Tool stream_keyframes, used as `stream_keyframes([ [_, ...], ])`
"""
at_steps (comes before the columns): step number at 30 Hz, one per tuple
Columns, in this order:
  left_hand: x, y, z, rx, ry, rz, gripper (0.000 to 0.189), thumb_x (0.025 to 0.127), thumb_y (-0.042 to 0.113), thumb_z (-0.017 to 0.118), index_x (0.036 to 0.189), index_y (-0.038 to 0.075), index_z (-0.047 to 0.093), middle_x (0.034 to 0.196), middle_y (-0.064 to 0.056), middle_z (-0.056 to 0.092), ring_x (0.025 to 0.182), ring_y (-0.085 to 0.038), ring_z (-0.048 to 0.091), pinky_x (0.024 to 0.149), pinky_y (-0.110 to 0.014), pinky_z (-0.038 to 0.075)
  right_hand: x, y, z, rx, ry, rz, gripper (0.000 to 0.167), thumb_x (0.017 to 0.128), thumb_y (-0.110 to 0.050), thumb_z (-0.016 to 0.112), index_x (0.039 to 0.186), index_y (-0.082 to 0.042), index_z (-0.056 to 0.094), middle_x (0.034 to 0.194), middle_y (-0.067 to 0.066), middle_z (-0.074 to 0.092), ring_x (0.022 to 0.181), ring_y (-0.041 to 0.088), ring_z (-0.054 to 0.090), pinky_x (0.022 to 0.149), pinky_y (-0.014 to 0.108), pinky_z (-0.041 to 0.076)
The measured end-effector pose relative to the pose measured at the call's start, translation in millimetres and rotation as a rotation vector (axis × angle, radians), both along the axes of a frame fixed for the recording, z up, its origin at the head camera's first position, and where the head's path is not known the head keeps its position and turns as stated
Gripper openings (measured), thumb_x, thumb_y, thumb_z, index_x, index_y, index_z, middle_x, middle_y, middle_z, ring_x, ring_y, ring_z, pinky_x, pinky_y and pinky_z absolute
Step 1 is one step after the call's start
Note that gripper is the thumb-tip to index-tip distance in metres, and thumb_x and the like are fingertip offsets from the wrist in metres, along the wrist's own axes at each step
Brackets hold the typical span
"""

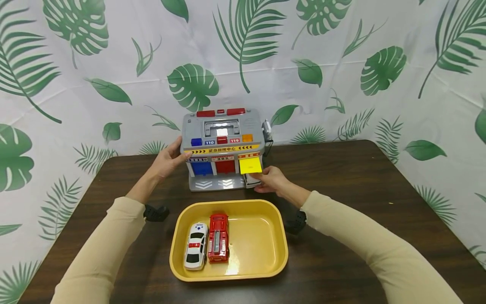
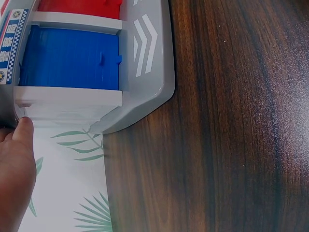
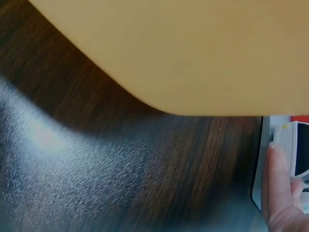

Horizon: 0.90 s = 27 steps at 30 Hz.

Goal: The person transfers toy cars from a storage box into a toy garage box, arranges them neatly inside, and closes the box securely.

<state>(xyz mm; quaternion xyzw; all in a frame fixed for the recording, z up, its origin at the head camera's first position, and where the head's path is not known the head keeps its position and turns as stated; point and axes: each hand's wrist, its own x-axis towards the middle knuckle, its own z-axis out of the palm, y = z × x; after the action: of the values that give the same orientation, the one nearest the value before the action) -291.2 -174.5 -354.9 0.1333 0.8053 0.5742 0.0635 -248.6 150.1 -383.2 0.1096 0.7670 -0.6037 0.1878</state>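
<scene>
A grey toy garage (image 1: 223, 147) stands at the back of the table, with a blue door (image 2: 70, 58), a red door (image 1: 225, 166) and a raised yellow door (image 1: 250, 165). At its left side my left hand (image 1: 167, 162) grips the body, thumb (image 2: 23, 133) toward the front; the other fingers are mostly hidden. Under the yellow door sits a white toy vehicle (image 1: 251, 181), partly inside the bay. My right hand (image 1: 274, 180) holds its near end, and one finger (image 3: 278, 176) lies along it in the right wrist view. The vehicle's front is hidden.
Nearer on the table (image 1: 341, 181) is a yellow tray (image 1: 262, 275). A white toy police car (image 1: 195, 246) and a red toy fire truck (image 1: 218, 238) lie side by side in its left half. A leaf-print cloth (image 1: 265, 76) hangs behind the garage.
</scene>
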Motion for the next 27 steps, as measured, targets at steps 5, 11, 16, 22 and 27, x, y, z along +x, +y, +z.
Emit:
stream_keyframes([
  [5, -0.3, -0.3, -0.6, -0.001, 0.008, -0.004, 0.082, 0.094, 0.021, 0.059, 0.151, 0.006, 0.001, 0.156, -0.013, 0.017, 0.137, -0.028, 0.031, 0.112, -0.043, 0.026, 1.5, 1.5, -2.2, 0.035, -0.015, 0.035, 0.036, 0.089, -0.036, 0.064, 0.084, -0.002, 0.051, 0.058, 0.003, 0.049, 0.059, 0.015, 0.068, 0.064, 0.030, 0.057],
  [11, 0.0, 0.3, -0.3, -0.005, 0.005, 0.002, 0.082, 0.094, 0.023, 0.058, 0.151, 0.007, 0.001, 0.156, -0.012, 0.017, 0.137, -0.028, 0.032, 0.112, -0.043, 0.026, 2.1, 0.8, -4.2, -0.041, 0.010, -0.025, 0.027, 0.092, -0.025, 0.062, 0.095, -0.001, 0.049, 0.064, 0.004, 0.056, 0.063, 0.014, 0.068, 0.074, 0.034, 0.056],
  [16, 0.2, -0.1, -0.6, 0.000, 0.006, -0.003, 0.082, 0.094, 0.022, 0.058, 0.151, 0.007, 0.001, 0.156, -0.012, 0.016, 0.137, -0.028, 0.031, 0.113, -0.043, 0.025, 1.1, -1.5, -4.2, -0.122, 0.034, -0.088, 0.020, 0.094, -0.013, 0.057, 0.105, 0.000, 0.046, 0.094, 0.013, 0.063, 0.081, 0.016, 0.066, 0.086, 0.036, 0.053],
  [22, -0.1, -0.3, -0.6, 0.002, 0.005, -0.006, 0.082, 0.094, 0.022, 0.058, 0.151, 0.007, 0.001, 0.156, -0.013, 0.016, 0.138, -0.028, 0.030, 0.113, -0.043, 0.024, -1.8, -2.7, -5.1, -0.185, 0.062, -0.095, 0.033, 0.094, -0.006, 0.056, 0.122, 0.002, 0.043, 0.121, 0.019, 0.054, 0.108, 0.025, 0.058, 0.095, 0.037, 0.048],
  [27, 0.1, -0.2, -0.6, 0.002, 0.008, -0.007, 0.082, 0.094, 0.022, 0.058, 0.151, 0.007, 0.002, 0.156, -0.012, 0.016, 0.138, -0.028, 0.030, 0.113, -0.043, 0.024, -3.8, 0.2, -6.9, -0.203, 0.087, -0.090, 0.032, 0.095, -0.003, 0.052, 0.125, 0.003, 0.043, 0.125, 0.020, 0.054, 0.111, 0.025, 0.056, 0.099, 0.040, 0.046],
])
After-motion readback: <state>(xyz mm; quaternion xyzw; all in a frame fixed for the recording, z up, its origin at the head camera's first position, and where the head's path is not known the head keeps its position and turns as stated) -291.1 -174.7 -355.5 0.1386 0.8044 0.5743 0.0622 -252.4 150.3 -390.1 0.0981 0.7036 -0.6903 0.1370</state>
